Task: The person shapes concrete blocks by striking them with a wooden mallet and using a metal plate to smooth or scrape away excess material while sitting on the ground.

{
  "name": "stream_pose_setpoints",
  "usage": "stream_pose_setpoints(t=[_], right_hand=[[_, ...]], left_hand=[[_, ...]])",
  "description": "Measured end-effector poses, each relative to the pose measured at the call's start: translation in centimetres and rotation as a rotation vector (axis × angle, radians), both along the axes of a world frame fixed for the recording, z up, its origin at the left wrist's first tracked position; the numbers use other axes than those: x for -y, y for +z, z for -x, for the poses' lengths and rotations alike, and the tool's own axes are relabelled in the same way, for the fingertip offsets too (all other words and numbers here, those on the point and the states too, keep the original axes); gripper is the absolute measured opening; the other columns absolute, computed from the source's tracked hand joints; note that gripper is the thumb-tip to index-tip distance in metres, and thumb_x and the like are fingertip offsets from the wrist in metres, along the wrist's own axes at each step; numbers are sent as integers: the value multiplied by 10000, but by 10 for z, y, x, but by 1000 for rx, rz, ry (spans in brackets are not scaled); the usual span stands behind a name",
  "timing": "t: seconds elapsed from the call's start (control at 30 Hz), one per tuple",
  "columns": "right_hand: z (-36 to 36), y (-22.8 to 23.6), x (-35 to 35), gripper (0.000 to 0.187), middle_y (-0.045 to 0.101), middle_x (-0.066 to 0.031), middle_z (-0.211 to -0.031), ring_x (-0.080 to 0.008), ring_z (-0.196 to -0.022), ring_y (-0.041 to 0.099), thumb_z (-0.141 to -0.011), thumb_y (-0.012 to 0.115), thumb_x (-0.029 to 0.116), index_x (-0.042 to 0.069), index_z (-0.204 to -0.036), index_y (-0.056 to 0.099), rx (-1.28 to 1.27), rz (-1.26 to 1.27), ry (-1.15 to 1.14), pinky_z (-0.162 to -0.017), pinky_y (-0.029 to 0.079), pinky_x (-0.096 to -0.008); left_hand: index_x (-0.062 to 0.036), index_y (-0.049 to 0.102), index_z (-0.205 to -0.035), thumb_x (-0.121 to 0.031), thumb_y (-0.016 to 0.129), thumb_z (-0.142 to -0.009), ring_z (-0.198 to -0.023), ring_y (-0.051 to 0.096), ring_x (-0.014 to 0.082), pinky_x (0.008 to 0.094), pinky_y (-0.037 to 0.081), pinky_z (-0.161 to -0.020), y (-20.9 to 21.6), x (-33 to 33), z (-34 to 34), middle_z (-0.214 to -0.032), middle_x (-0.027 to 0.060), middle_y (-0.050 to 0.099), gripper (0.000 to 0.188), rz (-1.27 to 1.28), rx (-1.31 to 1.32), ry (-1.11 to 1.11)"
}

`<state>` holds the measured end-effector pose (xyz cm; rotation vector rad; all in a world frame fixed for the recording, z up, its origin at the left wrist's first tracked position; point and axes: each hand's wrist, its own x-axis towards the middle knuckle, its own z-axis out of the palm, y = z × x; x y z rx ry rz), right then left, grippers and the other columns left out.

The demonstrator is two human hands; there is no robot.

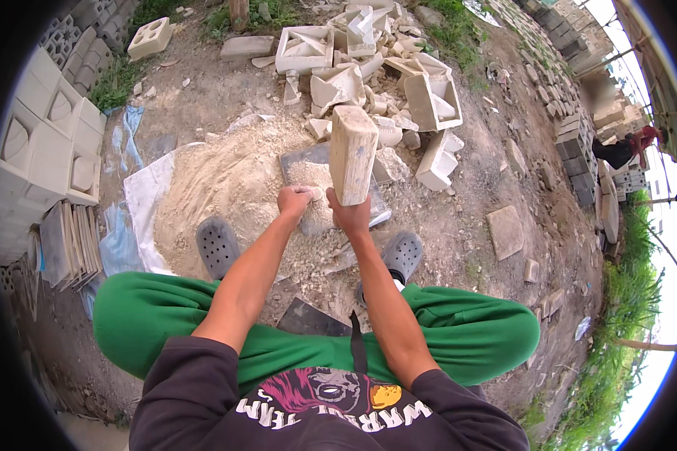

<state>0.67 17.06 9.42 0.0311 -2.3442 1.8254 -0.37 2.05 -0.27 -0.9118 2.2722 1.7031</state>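
In the head view, the right hand (351,213) wraps the lower end of a wooden block (355,146), apparently so its bulk is free above the dark slab (318,153); the left hand (296,199) curls narrow beside crushed rubble (307,174), whether pinching anything I cannot tell

The right hand (351,213) grips the lower end of a worn, pale oblong block (355,150) pointing toward twelve o'clock. Just beside it, the left hand (296,201) hovers over pale crumbs (308,174) on a dark slab (318,153). Broken moulded blocks (337,87) lie at twelve, a powder heap (210,177) at ten, another person (624,152) between two and three.
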Motion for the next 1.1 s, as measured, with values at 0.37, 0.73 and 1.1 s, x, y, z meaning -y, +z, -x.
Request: stream_pose_setpoints(t=[0.37, 0.73, 1.1], right_hand=[[-11, 9, -13, 266, 664, -99, -614, -180, -520, 659, -762, 741, 227, -33, -780, 689, 494, -41, -75, -523, 517, -353], [-46, -47, -4, 290, 696, -83, -693, -175, -649, 683, -778, 743, 262, -24, -811, 698, 264, -524, -59, -628, 527, -340], [13, 39, -14, 284, 675, -100, -691, -218, -627, 670, -786, 751, 222, -39, -860, 665, 187, -159, -27, -605, 519, -381]], left_hand=[[8, 766, -990, -93, 803, -795, -676, 642, 113, 261, 520, -633, 0, 7, -3, -819, 69, 734, 222, -86, 72, 45], [-13, 781, -969, -106, 815, -779, -710, 665, 122, 278, 532, -673, 18, -2, 2, -855, 66, 752, 215, -93, 56, 60], [-12, 781, -990, -135, 814, -788, -721, 666, 132, 289, 534, -692, 5, 2, -2, -878, 87, 760, 238, -21, 23, 34]])
